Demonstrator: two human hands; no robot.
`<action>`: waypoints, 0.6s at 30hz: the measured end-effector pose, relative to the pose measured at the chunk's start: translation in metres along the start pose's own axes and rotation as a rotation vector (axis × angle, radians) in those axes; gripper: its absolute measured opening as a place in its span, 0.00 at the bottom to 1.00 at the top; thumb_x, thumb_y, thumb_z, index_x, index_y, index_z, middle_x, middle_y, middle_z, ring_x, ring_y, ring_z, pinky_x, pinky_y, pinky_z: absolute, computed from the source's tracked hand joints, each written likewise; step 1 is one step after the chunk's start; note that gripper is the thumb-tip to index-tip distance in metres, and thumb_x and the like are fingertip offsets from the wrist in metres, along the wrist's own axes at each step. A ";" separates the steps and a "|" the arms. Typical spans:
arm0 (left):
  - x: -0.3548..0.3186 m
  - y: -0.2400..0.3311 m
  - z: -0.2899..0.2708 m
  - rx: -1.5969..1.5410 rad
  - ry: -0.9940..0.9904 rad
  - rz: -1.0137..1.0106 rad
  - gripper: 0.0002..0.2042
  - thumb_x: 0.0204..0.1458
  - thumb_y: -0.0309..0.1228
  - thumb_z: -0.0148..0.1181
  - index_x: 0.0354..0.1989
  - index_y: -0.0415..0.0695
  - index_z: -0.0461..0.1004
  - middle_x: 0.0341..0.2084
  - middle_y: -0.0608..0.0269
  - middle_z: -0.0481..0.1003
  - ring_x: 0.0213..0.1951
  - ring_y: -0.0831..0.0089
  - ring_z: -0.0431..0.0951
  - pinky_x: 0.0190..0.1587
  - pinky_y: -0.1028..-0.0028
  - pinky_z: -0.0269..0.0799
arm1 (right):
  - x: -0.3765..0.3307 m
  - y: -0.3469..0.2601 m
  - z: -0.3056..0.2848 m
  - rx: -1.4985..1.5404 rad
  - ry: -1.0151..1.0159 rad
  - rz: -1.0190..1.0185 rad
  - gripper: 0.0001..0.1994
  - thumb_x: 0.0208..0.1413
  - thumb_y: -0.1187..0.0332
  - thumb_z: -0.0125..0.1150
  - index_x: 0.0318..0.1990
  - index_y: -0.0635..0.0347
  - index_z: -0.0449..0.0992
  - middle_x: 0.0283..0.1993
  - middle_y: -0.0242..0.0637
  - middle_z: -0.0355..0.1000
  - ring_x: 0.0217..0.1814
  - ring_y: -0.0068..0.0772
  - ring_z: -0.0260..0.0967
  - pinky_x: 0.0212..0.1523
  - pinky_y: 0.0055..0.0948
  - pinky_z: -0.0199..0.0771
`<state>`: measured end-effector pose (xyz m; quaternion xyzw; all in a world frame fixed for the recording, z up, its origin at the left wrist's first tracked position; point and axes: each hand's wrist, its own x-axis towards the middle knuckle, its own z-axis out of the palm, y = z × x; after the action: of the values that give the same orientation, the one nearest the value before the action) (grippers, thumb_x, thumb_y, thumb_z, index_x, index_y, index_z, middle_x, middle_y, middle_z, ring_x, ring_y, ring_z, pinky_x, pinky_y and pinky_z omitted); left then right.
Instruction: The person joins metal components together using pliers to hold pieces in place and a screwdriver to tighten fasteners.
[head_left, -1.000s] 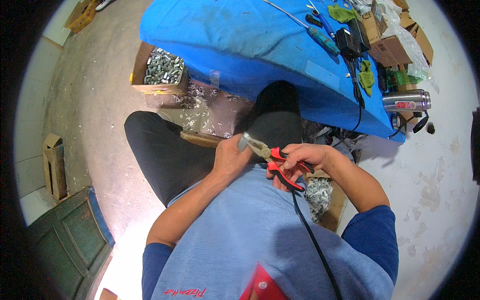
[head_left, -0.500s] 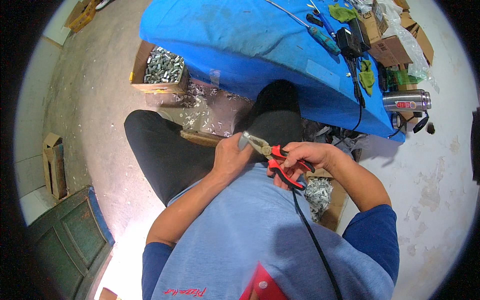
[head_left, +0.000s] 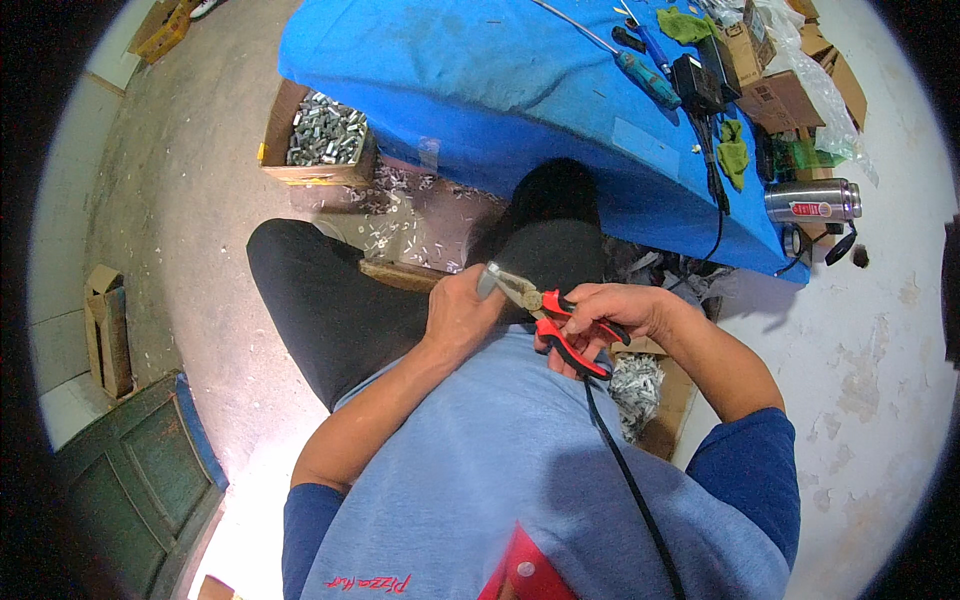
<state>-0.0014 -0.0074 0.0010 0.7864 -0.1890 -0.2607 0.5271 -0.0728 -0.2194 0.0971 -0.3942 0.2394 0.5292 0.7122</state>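
My right hand (head_left: 598, 325) is wrapped round the red and black handles of a pair of pliers (head_left: 531, 298), whose metal jaws point up and left. In my left hand (head_left: 462, 310), held closed above my lap, is a small grey metal piece (head_left: 487, 283). The jaw tips meet the upper end of that piece; whether they grip it I cannot tell. Its lower part is hidden by my fingers.
A cardboard box (head_left: 318, 174) of small metal cylinders stands left of the blue-covered table (head_left: 450, 70). Small light bits litter the floor. A screwdriver (head_left: 648, 80), black adapter (head_left: 697, 85) and steel flask (head_left: 815, 201) lie at the right. Silvery pieces (head_left: 636, 393) fill a box beside me.
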 end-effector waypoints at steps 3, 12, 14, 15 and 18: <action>0.000 0.002 -0.001 -0.007 -0.003 -0.009 0.11 0.48 0.35 0.60 0.28 0.38 0.75 0.22 0.42 0.74 0.29 0.44 0.76 0.31 0.57 0.70 | 0.001 0.001 -0.001 -0.006 -0.003 0.000 0.21 0.52 0.66 0.54 0.50 0.74 0.70 0.41 0.58 0.76 0.37 0.45 0.78 0.37 0.37 0.83; -0.002 0.002 -0.001 0.119 0.025 0.083 0.09 0.50 0.32 0.60 0.30 0.38 0.75 0.19 0.46 0.73 0.23 0.54 0.76 0.28 0.63 0.69 | 0.003 0.000 -0.009 0.082 0.062 0.001 0.22 0.52 0.67 0.52 0.50 0.78 0.68 0.42 0.62 0.74 0.39 0.51 0.78 0.40 0.40 0.83; -0.002 0.004 -0.001 0.145 0.031 0.130 0.09 0.49 0.32 0.60 0.29 0.38 0.75 0.20 0.45 0.73 0.25 0.49 0.76 0.28 0.62 0.69 | 0.001 0.002 -0.012 0.105 0.086 0.007 0.22 0.52 0.68 0.51 0.51 0.79 0.67 0.43 0.63 0.74 0.39 0.53 0.78 0.41 0.40 0.82; -0.003 0.004 0.000 0.141 0.036 0.157 0.09 0.49 0.32 0.60 0.29 0.38 0.74 0.20 0.44 0.73 0.25 0.48 0.76 0.28 0.61 0.69 | 0.001 0.003 -0.013 0.097 0.073 0.010 0.22 0.51 0.69 0.51 0.51 0.79 0.67 0.43 0.63 0.74 0.40 0.53 0.78 0.41 0.41 0.82; -0.001 0.003 -0.001 0.133 0.047 0.097 0.09 0.48 0.32 0.61 0.28 0.38 0.74 0.20 0.44 0.73 0.25 0.47 0.75 0.28 0.61 0.69 | 0.000 0.007 -0.011 0.072 0.012 -0.023 0.20 0.54 0.67 0.50 0.50 0.76 0.69 0.42 0.62 0.74 0.39 0.50 0.78 0.39 0.41 0.83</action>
<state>-0.0016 -0.0074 0.0041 0.8156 -0.2312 -0.2033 0.4899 -0.0785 -0.2280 0.0888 -0.3739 0.2580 0.5099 0.7305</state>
